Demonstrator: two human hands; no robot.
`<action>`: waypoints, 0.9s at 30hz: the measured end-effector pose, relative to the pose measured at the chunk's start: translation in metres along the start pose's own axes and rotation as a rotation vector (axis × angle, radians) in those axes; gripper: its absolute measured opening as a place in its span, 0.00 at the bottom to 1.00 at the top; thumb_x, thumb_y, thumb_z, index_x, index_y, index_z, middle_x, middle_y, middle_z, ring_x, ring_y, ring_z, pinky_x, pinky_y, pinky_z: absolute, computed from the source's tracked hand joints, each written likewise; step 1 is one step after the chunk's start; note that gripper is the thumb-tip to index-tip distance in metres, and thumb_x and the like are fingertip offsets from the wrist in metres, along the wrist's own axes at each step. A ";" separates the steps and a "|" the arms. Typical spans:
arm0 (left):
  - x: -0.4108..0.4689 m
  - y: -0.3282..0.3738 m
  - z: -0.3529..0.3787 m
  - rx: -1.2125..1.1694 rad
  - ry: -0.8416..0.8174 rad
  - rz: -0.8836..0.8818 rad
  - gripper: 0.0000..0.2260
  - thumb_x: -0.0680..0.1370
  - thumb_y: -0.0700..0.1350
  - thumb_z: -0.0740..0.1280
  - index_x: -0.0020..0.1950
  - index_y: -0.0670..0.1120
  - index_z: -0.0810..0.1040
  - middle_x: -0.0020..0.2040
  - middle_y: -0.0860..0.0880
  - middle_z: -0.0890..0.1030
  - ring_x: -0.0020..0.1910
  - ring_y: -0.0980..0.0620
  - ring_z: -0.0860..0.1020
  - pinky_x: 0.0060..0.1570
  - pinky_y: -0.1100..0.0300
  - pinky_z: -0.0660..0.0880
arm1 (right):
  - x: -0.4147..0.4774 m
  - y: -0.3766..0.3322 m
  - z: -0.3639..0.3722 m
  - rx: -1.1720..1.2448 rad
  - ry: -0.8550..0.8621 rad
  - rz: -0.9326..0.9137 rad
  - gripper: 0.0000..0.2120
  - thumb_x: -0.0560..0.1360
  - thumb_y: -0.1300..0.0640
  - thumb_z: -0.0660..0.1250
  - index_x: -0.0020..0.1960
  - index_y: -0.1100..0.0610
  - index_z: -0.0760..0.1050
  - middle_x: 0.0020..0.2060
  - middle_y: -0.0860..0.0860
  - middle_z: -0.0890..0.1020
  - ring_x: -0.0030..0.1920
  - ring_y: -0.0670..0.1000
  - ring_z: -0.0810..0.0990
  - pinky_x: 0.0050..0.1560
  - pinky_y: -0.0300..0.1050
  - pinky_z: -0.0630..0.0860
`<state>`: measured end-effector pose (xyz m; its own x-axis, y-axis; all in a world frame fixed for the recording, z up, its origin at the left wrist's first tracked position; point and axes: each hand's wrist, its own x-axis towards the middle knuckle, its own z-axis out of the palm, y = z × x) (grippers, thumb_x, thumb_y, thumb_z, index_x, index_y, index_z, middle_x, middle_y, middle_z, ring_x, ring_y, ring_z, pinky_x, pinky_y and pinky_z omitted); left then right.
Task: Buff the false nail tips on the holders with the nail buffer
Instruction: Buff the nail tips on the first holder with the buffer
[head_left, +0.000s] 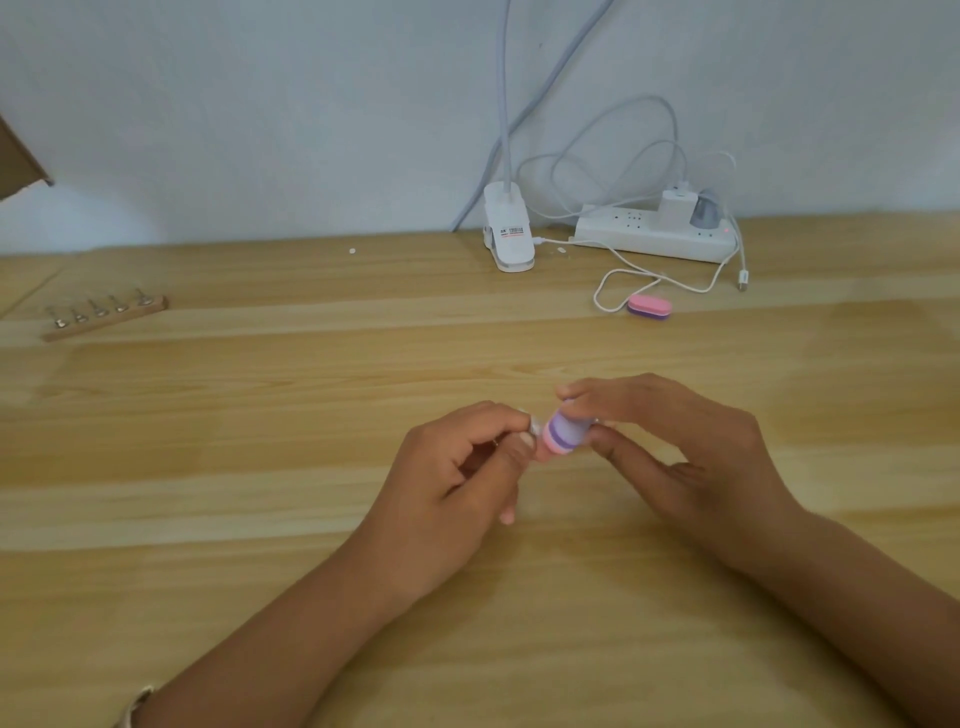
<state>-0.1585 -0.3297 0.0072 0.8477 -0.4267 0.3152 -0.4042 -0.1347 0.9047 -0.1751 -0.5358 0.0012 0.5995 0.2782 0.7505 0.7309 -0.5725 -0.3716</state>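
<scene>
My right hand (675, 447) grips a small pink and purple nail buffer (719, 434) between thumb and fingers above the wooden table (260, 467). My left hand (457, 467) pinches a small nail tip holder (690, 427), its clear tip pressed against the buffer's left end. Most of the holder is hidden inside my fingers. At the far left stands a wooden rack (104, 317) with several more nail tip holders standing in a row.
A second pink and purple buffer (649, 306) lies at the back right beside a looped white cable (618, 291). Behind it sit a white power strip (654, 234) with plugs and a white clip lamp base (509, 234). A cardboard corner (21, 161) shows at the left edge.
</scene>
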 end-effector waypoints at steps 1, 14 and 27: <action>0.000 0.000 0.000 -0.019 0.002 -0.010 0.09 0.79 0.42 0.62 0.47 0.41 0.81 0.32 0.53 0.77 0.25 0.57 0.74 0.30 0.68 0.68 | 0.000 0.000 -0.001 -0.001 0.012 0.011 0.11 0.74 0.69 0.71 0.55 0.61 0.81 0.54 0.52 0.84 0.56 0.48 0.83 0.59 0.41 0.77; 0.000 0.005 0.001 -0.234 -0.065 -0.143 0.10 0.79 0.42 0.61 0.43 0.46 0.81 0.30 0.52 0.77 0.25 0.53 0.77 0.26 0.61 0.68 | -0.001 -0.011 0.003 -0.085 0.024 -0.091 0.10 0.72 0.70 0.71 0.52 0.63 0.83 0.52 0.54 0.84 0.54 0.50 0.84 0.58 0.40 0.78; -0.002 0.009 0.000 -0.328 -0.125 -0.182 0.09 0.80 0.42 0.61 0.45 0.43 0.80 0.38 0.48 0.80 0.26 0.48 0.80 0.27 0.59 0.70 | -0.001 -0.006 0.000 -0.142 0.064 -0.126 0.13 0.76 0.68 0.69 0.60 0.62 0.78 0.55 0.55 0.83 0.55 0.52 0.82 0.60 0.40 0.75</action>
<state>-0.1638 -0.3305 0.0149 0.8388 -0.5305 0.1221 -0.1028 0.0659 0.9925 -0.1801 -0.5332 0.0023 0.4809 0.3075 0.8211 0.7427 -0.6405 -0.1951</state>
